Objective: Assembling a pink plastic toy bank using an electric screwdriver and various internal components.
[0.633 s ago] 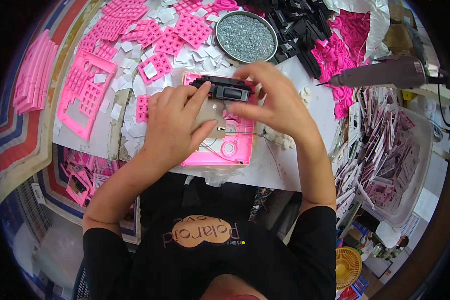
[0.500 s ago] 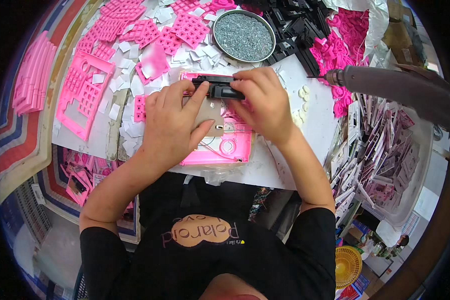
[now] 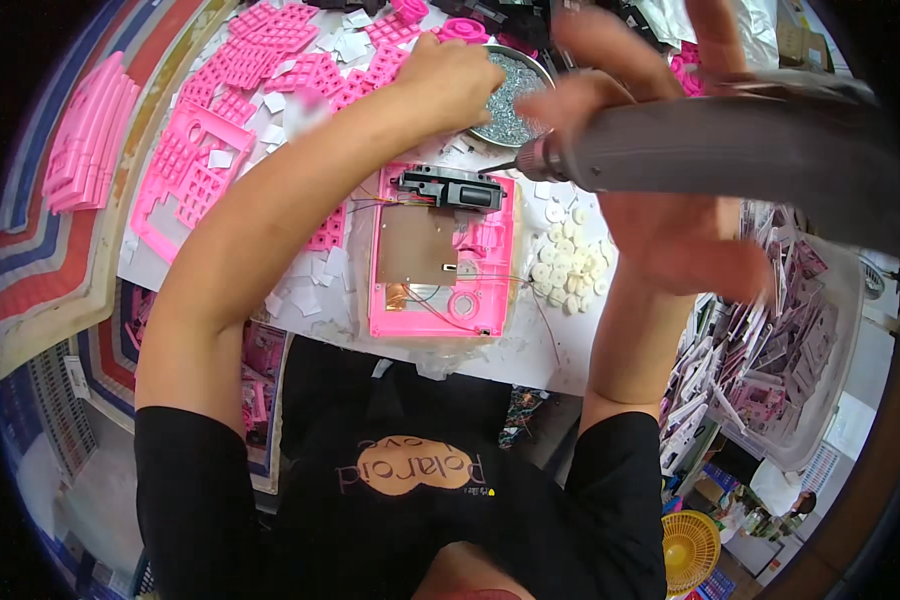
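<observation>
A pink plastic casing [image 3: 387,318] lies on the table before me, holding a brown circuit board [image 3: 415,245] and thin wires. A black plastic part [image 3: 460,193] sits across its far end, touched by neither hand. My left hand [image 3: 450,82] is at the left rim of a round metal dish [image 3: 510,135] of small screws. Its fingers are bent together; whatever they hold is too small to see. My right hand [image 3: 660,215], smeared by motion, is behind a dark grey electric screwdriver [image 3: 710,145], fingers spread. The screwdriver's bit points left, over the casing's far edge.
White round pieces [image 3: 567,265] lie right of the casing. Pink keypads [image 3: 260,50] and white paper squares [image 3: 305,290] cover the far left, beside a pink frame [image 3: 155,225] and stacked pink panels [image 3: 90,140]. A clear bin [image 3: 830,380] of flat parts stands at right.
Both hands have left the black part, which now rests in the casing. My left hand has gone to the screw dish, my right to the screwdriver. The screwdriver's bit has moved left.
</observation>
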### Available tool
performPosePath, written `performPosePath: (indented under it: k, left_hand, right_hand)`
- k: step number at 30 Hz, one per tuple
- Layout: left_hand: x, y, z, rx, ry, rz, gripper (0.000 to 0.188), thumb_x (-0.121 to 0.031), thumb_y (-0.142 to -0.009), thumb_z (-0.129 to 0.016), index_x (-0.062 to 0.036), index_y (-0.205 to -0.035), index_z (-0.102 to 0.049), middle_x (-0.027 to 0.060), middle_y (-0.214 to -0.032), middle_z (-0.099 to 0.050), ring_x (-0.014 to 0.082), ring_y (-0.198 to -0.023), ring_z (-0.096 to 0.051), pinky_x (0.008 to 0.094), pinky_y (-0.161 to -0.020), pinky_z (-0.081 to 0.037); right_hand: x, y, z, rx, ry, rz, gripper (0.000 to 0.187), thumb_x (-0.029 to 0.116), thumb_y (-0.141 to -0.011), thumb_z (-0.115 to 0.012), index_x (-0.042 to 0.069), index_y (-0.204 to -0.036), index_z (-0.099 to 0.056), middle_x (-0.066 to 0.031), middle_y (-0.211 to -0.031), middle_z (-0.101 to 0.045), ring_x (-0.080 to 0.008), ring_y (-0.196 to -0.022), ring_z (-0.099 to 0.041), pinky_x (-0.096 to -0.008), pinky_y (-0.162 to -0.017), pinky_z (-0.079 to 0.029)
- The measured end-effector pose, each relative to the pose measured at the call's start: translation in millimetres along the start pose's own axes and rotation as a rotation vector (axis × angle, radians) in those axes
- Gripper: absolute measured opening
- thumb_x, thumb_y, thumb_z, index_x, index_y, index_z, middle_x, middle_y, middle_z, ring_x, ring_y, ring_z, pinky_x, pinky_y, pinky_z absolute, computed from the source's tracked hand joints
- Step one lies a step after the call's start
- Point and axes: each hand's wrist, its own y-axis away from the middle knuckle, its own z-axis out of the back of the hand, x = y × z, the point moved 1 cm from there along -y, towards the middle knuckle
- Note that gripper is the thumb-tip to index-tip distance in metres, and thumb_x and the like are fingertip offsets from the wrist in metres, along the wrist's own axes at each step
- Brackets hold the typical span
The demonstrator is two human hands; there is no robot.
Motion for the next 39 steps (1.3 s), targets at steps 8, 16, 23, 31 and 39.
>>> performPosePath:
  k: [8, 16, 23, 31, 39]
  left_hand:
    - [-24.3, -24.3, -5.5, 0.199, -0.369, -0.065, 0.021, -0.02, -0.088, -0.058, -0.0157, -0.094, -0.077, 0.0092, -0.095, -0.076, 0.0278, -0.094, -0.072, 0.0505, -0.09, -0.042]
    - [-26.3, -14.9, 22.7, 0.06, 0.022, 0.038, 0.017, -0.027, -0.086, -0.07, -0.0109, -0.087, -0.07, 0.0111, -0.08, -0.069, 0.0305, -0.083, -0.067, 0.0492, -0.085, -0.044]
    - [-101.7, 115.1, 59.0, -0.011, 0.259, -0.15, 0.012, -0.013, -0.082, -0.075, -0.0128, -0.092, -0.068, 0.0017, -0.09, -0.067, 0.0193, -0.08, -0.062, 0.0393, -0.081, -0.034]
    - [-105.5, 135.1, 56.4, -0.133, 0.354, -0.128, 0.019, -0.01, -0.078, -0.08, -0.0124, -0.094, -0.068, -0.001, -0.089, -0.066, 0.0176, -0.075, -0.059, 0.0376, -0.078, -0.032]
    - [-103.8, 122.6, 55.9, -0.231, 0.049, -0.001, 0.025, -0.019, -0.075, -0.081, -0.0146, -0.098, -0.07, -0.0037, -0.097, -0.067, 0.0167, -0.092, -0.059, 0.0448, -0.091, -0.031]
  right_hand:
    - [2.2, 31.0, 23.4, -0.555, 0.5, -0.202, 0.044, 0.005, -0.095, -0.063, -0.008, -0.134, -0.048, -0.008, -0.088, -0.06, -0.0174, -0.083, -0.06, -0.0417, -0.086, -0.053]
    - [2.6, 42.2, 29.5, -0.595, 0.469, -0.127, 0.042, 0.007, -0.093, -0.068, -0.007, -0.128, -0.049, -0.0185, -0.1, -0.068, -0.0235, -0.088, -0.069, -0.0382, -0.083, -0.059]
    - [-1.5, 60.7, -36.0, -0.553, 0.078, 0.113, 0.036, 0.006, -0.091, -0.066, -0.001, -0.122, -0.049, -0.0067, -0.07, -0.057, -0.0146, -0.06, -0.055, -0.0373, -0.063, -0.054]
    - [-5.9, 63.4, -50.5, -0.396, 0.241, 0.024, 0.031, 0.017, -0.098, -0.061, 0.012, -0.123, -0.045, 0.0013, -0.061, -0.044, -0.0132, -0.054, -0.046, -0.0334, -0.055, -0.044]
    - [-26.2, 62.6, -31.7, -0.463, 0.457, 0.072, 0.03, 0.006, -0.095, -0.057, 0.009, -0.122, -0.044, -0.0017, -0.06, -0.043, -0.014, -0.051, -0.043, -0.0329, -0.05, -0.04]
